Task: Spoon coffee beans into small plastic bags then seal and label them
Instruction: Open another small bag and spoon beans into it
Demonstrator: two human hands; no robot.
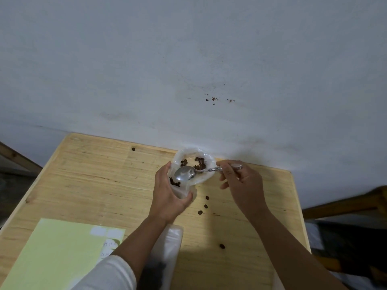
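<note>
A small clear plastic bag point(182, 188) with a few dark coffee beans point(174, 182) showing through its side is sitting upright near the far edge of the pale wooden table point(100, 185), wrapped by the curled fingers and thumb of the left hand point(167, 195). Just behind it, a larger crumpled white plastic bag point(204, 176) is lying open with more brown beans point(199, 162) inside. The right hand point(240, 185) is pinching the handle of a shiny metal spoon point(185, 173) between thumb and fingertips — its bowl is hovering over the mouth of the small bag and appears empty. Loose beans point(205, 206) are lying scattered on the wood to the right of the left hand, and one more point(222, 246) is lying nearer the person. A flat stack of clear bags point(167, 248) is lying under the left forearm, whose white sleeve point(109, 275) is reaching in at the bottom. A light green sheet point(52, 254) carrying white labels point(106, 232) is occupying the near-left corner — the writing on it is too small to read.
</note>
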